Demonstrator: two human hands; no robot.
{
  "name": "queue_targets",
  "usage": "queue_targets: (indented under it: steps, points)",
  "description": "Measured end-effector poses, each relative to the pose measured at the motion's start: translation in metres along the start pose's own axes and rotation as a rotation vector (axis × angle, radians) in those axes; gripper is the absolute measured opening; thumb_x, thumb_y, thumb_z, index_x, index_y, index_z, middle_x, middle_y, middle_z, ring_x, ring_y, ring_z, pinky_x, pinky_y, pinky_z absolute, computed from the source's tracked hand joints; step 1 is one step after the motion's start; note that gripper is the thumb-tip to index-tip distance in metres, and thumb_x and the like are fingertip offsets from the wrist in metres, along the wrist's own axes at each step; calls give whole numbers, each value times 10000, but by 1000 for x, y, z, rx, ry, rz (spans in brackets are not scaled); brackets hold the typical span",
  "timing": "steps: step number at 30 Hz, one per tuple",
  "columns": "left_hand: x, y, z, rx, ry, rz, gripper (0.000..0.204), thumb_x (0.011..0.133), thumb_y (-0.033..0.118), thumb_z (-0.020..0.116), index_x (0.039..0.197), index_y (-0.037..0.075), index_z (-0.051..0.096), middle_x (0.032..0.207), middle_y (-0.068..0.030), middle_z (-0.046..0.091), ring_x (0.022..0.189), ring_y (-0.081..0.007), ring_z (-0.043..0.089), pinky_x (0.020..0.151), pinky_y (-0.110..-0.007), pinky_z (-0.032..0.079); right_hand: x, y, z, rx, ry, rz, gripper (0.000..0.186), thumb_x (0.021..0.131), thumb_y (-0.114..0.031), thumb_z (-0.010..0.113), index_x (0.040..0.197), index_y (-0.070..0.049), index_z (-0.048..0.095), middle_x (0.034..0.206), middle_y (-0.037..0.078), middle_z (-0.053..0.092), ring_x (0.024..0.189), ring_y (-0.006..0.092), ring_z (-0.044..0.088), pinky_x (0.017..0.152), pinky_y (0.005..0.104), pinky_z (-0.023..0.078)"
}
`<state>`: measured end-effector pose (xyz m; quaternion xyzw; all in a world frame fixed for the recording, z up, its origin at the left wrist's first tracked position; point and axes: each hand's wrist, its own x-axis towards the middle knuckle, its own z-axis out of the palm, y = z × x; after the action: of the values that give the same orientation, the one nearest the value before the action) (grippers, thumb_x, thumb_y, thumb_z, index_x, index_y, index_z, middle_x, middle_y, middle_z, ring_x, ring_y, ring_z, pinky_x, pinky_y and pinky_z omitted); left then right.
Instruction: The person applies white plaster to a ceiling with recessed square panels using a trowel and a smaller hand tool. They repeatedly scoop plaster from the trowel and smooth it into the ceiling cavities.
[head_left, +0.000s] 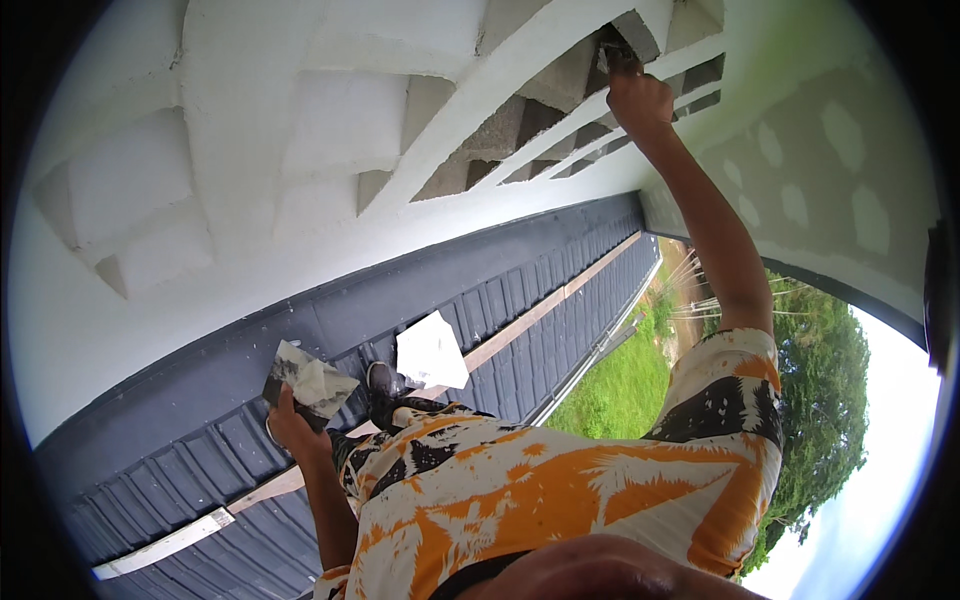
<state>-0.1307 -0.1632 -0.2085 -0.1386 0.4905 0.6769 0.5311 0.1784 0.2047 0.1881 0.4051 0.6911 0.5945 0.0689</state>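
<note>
My right arm reaches up to a white wall with recessed openings. My right hand is closed round a small dark tool with a pale edge, which looks like a putty knife; its tip is inside one of the bare grey recesses, and part of it is hidden by shadow. Lower at the left, my left hand grips the edge of a flat board smeared with white and grey paste. That board is held over the dark roof, away from the wall.
Dark ribbed roofing runs below the wall, with a wooden batten along it. A white bag or sheet lies beside my shoe. The roof edge drops to grass. A patched wall stands at the right.
</note>
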Motion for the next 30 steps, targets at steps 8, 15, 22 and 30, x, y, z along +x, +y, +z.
queue_targets:
  steps: [8, 15, 22, 30]
  points:
    - [1, 0, 3, 24, 4, -7, 291, 885, 171, 593, 1083, -42, 592, 978, -120, 649, 828, -227, 682, 698, -349, 567, 22, -6, 2, -93, -279, -113, 175, 792, -115, 633, 946, -42, 674, 778, 87, 700, 753, 218, 709, 542, 353, 581]
    - [2, -3, -4, -32, 23, -26, 285, 885, 172, 596, 1090, -28, 593, 963, -106, 646, 823, -225, 679, 683, -338, 571, 20, -16, -9, -103, -214, -42, 212, 829, -116, 590, 992, 7, 647, 815, 99, 702, 779, 224, 709, 579, 364, 593]
    - [1, 2, 3, -29, -15, -24, 299, 883, 182, 604, 1111, -9, 577, 1008, -104, 636, 869, -221, 669, 710, -349, 560, 8, -3, 22, -140, -133, -113, 222, 796, -146, 621, 956, -4, 677, 772, 101, 690, 767, 191, 697, 483, 328, 556]
    - [6, -1, 0, -33, 0, -47, 298, 880, 194, 613, 1103, -1, 578, 1006, -99, 638, 866, -225, 667, 739, -357, 554, 8, -1, 11, -135, -72, -59, 220, 839, -158, 590, 984, -6, 655, 757, 120, 686, 621, 222, 697, 498, 344, 570]
